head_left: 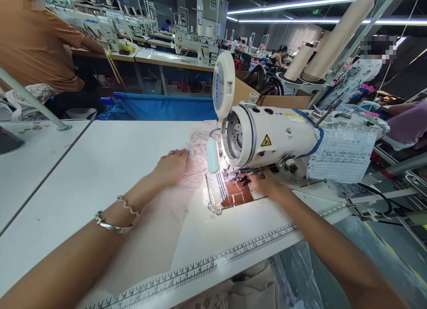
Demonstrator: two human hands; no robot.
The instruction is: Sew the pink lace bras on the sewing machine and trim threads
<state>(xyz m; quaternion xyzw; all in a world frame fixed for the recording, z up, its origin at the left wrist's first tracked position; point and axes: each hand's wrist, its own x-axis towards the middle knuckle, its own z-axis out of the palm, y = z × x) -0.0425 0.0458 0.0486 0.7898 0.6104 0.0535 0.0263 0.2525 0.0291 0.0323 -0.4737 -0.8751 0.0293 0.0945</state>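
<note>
A white sewing machine [273, 131] stands on the table, its lamp lighting the needle area. Pale pink lace fabric [197, 164] lies left of the needle, and sheer pale fabric [156, 237] runs from it towards the front edge. My left hand [173, 165] rests palm down on the fabric, fingers laid out rather than gripping. Beneath the machine arm, my right hand [262, 183] reaches in beside the presser foot and its black attachment [246, 180]. The machine parts hide its fingertips, so what they touch does not show.
A printed ruler strip [213, 260] follows the table's front edge. Blue cloth [167, 107] hangs behind the table. A handwritten sheet [340, 153] is fixed at the machine's right end. Large thread cones [340, 37] stand behind. A person in brown [33, 46] sits at the left.
</note>
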